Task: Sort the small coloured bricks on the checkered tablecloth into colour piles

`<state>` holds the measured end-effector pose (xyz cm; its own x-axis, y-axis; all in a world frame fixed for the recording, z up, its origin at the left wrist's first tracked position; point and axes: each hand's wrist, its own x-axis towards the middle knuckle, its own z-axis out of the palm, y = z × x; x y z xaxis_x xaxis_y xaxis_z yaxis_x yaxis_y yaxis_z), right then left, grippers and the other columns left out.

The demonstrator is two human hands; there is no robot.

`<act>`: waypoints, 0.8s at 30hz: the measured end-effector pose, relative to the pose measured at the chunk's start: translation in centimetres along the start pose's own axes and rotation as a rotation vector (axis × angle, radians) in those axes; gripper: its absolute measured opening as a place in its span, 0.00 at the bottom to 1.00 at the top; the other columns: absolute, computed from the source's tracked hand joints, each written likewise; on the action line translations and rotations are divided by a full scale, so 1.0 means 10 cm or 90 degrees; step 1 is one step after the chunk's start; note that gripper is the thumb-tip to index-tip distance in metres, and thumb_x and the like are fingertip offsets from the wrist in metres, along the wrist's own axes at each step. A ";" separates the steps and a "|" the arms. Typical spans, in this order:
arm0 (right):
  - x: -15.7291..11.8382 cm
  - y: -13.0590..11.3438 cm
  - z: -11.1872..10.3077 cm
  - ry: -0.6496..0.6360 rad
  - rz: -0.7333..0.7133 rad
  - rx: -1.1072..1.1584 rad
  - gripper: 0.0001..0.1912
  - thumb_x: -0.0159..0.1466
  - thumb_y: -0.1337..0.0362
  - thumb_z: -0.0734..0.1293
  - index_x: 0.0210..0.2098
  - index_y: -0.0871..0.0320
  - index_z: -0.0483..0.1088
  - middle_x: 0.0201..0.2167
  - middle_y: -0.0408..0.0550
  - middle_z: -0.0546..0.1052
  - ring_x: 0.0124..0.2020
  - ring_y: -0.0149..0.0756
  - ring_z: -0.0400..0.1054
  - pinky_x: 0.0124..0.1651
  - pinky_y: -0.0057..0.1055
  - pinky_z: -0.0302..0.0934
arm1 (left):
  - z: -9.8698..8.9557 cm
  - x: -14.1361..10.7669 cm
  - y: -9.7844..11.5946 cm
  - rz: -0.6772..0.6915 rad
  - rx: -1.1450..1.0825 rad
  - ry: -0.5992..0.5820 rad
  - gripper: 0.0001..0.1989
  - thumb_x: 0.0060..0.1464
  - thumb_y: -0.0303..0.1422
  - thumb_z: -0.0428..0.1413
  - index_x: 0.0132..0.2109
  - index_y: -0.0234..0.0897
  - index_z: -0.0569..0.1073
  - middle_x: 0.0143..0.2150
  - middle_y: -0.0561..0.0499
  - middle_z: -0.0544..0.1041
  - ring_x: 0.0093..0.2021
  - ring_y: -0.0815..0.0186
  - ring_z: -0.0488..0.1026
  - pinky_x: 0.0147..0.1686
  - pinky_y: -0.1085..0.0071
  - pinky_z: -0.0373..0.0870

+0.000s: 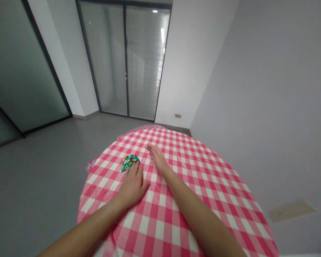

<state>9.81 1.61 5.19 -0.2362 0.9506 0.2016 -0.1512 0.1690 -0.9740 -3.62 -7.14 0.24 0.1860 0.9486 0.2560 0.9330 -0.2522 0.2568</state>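
A heap of small colourful pieces (128,161), green, blue, white and dark brown, lies on the red-and-white checked tablecloth (192,157). They look like little building bricks, but are too small to be sure. My left hand (132,184) is palm down with its fingers stretched, the fingertips at the near edge of the heap and the thumb out to the right. Right of the heap, my right hand (156,157) is turned on its edge, fingers extended and pointing away from me. Nothing shows in its grasp.
The table has a rounded edge, with the cloth hanging over it. Beyond stand a glass double door (126,71) and a white wall (192,53). Grey floor (55,171) lies to the left, and another wall (270,107) rises close on the right.
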 end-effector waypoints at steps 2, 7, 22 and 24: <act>-0.34 -0.13 -0.30 -0.053 -0.049 -0.204 0.32 0.64 0.39 0.62 0.60 0.50 0.67 0.65 0.50 0.66 0.68 0.45 0.55 0.71 0.48 0.43 | -0.01 -0.02 -0.01 0.035 -0.010 -0.007 0.33 0.62 0.43 0.51 0.68 0.26 0.59 0.71 0.31 0.55 0.72 0.46 0.49 0.68 0.47 0.46; -1.31 -0.25 -1.11 -0.080 0.008 -0.634 0.36 0.67 0.43 0.61 0.70 0.49 0.54 0.73 0.51 0.52 0.73 0.50 0.41 0.71 0.56 0.40 | -0.02 -0.05 -0.03 0.184 -0.046 -0.091 0.30 0.66 0.47 0.48 0.70 0.41 0.59 0.73 0.43 0.55 0.72 0.49 0.50 0.68 0.46 0.46; -2.05 -0.11 -1.65 -0.026 0.124 -0.908 0.34 0.68 0.44 0.58 0.69 0.53 0.60 0.71 0.56 0.56 0.72 0.55 0.46 0.70 0.58 0.41 | -0.02 -0.04 -0.04 0.262 -0.031 -0.176 0.29 0.67 0.49 0.46 0.69 0.43 0.62 0.71 0.44 0.59 0.71 0.50 0.54 0.68 0.47 0.50; -2.06 -0.09 -1.66 -0.022 0.120 -0.904 0.34 0.68 0.44 0.58 0.68 0.52 0.60 0.70 0.56 0.57 0.71 0.56 0.47 0.70 0.59 0.41 | -0.04 -0.04 -0.03 0.257 -0.032 -0.178 0.29 0.67 0.49 0.46 0.69 0.43 0.62 0.71 0.44 0.59 0.71 0.51 0.54 0.68 0.47 0.50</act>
<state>30.76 -13.80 0.14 -0.1697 0.9846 0.0420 0.9502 0.1748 -0.2580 -4.07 -7.53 0.40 0.6117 0.7863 0.0868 0.7545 -0.6128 0.2349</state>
